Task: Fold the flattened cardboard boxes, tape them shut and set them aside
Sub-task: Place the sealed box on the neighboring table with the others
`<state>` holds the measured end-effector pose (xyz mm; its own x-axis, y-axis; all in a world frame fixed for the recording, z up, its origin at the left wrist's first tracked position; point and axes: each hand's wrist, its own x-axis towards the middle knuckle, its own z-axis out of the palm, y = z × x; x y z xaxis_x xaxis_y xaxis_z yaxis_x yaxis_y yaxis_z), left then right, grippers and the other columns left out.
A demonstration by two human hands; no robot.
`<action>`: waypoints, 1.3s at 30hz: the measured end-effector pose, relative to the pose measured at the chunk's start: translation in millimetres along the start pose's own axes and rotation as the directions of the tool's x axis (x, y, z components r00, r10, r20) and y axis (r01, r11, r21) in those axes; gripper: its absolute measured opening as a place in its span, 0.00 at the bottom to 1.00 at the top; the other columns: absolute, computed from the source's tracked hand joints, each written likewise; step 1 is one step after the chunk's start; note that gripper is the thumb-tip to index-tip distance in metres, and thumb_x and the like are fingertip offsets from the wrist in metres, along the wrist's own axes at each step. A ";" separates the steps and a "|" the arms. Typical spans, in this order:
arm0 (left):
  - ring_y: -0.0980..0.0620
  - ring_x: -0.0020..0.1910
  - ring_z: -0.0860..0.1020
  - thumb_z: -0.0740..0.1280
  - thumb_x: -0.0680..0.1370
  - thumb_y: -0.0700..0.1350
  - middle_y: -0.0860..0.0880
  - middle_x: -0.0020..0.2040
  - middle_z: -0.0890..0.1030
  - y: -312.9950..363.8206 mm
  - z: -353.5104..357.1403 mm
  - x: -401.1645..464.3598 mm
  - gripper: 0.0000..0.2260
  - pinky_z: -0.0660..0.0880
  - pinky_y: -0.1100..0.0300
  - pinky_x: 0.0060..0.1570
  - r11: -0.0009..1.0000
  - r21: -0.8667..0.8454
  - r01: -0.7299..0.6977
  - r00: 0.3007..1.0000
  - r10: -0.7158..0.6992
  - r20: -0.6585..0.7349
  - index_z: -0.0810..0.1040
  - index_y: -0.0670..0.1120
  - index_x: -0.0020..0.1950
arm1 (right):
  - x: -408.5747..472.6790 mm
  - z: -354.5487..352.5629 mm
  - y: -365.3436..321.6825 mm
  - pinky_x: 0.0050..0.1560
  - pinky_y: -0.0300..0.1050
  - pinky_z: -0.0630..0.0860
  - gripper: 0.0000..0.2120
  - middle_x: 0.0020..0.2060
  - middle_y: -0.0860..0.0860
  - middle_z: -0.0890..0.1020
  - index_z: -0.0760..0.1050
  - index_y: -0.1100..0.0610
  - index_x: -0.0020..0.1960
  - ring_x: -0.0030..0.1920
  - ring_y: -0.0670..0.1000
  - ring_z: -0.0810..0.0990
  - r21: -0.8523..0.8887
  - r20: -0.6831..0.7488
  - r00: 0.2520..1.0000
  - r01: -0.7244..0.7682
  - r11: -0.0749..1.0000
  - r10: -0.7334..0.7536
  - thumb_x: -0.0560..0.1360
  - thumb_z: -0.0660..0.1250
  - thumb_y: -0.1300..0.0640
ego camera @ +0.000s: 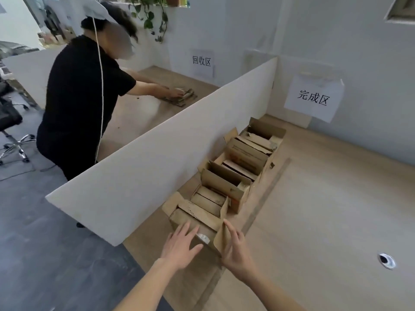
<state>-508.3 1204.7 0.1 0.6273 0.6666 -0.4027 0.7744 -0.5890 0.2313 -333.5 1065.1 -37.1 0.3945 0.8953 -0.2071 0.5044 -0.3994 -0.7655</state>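
A row of folded brown cardboard boxes runs along the white divider on the wooden desk, several with flaps standing up. The nearest box sits at the near end of the row, with a strip of tape on its top. My left hand lies flat with spread fingers on that box's top. My right hand is open beside the box's upright right flap, fingers straight and touching it.
The white divider borders the boxes on the left. Another person in black handles flattened cardboard on the neighbouring desk. A wall sign hangs behind the row. The desk has a cable hole at right.
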 end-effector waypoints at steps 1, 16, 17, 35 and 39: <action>0.52 0.81 0.42 0.55 0.81 0.66 0.54 0.82 0.42 -5.0 0.2 9.3 0.32 0.49 0.45 0.78 1.000 0.019 -0.021 1.000 0.021 0.005 0.47 0.61 0.81 | 4.2 5.5 -1.6 0.57 0.41 0.72 0.59 0.69 0.43 0.62 0.45 0.28 0.76 0.59 0.46 0.71 -0.008 -0.017 1.000 -0.021 1.000 0.021 0.62 0.80 0.54; 0.49 0.80 0.54 0.57 0.82 0.62 0.49 0.82 0.53 -59.9 -34.8 66.7 0.30 0.57 0.46 0.76 0.950 0.207 -0.233 0.971 0.239 -0.001 0.53 0.58 0.81 | 41.1 39.3 -57.0 0.67 0.52 0.74 0.56 0.80 0.50 0.52 0.38 0.29 0.77 0.74 0.58 0.69 -0.170 -0.151 0.965 -0.239 0.956 0.214 0.70 0.77 0.54; 0.49 0.79 0.58 0.58 0.82 0.62 0.49 0.81 0.56 -58.0 -39.2 67.0 0.29 0.59 0.47 0.75 0.949 0.206 -0.239 0.969 0.245 -0.004 0.55 0.57 0.81 | 39.6 36.9 -57.6 0.70 0.53 0.72 0.56 0.81 0.50 0.51 0.37 0.28 0.76 0.76 0.58 0.66 -0.181 -0.141 0.967 -0.237 0.954 0.214 0.70 0.77 0.52; 0.49 0.78 0.61 0.61 0.77 0.69 0.50 0.80 0.61 321.9 -215.1 -143.0 0.35 0.61 0.52 0.74 0.679 0.255 -0.689 0.618 0.734 -0.282 0.59 0.56 0.80 | -278.9 -316.3 -145.0 0.79 0.50 0.53 0.40 0.81 0.47 0.57 0.54 0.44 0.81 0.80 0.50 0.55 -0.387 -0.673 0.722 -0.527 0.757 0.159 0.76 0.65 0.34; 0.51 0.78 0.60 0.64 0.77 0.67 0.50 0.80 0.61 419.7 -196.7 -239.4 0.35 0.60 0.55 0.75 0.570 0.220 -0.792 0.502 0.812 -0.296 0.60 0.56 0.80 | -425.0 -360.6 -136.2 0.79 0.49 0.52 0.40 0.80 0.46 0.58 0.53 0.44 0.81 0.80 0.48 0.54 -0.325 -0.766 0.613 -0.632 0.704 0.196 0.75 0.65 0.33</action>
<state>-317.1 887.8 367.8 0.9687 -0.0081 0.2479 -0.0736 -0.9638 0.2561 -293.0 667.7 374.8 0.9287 0.3187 0.1894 0.3554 -0.9109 -0.2098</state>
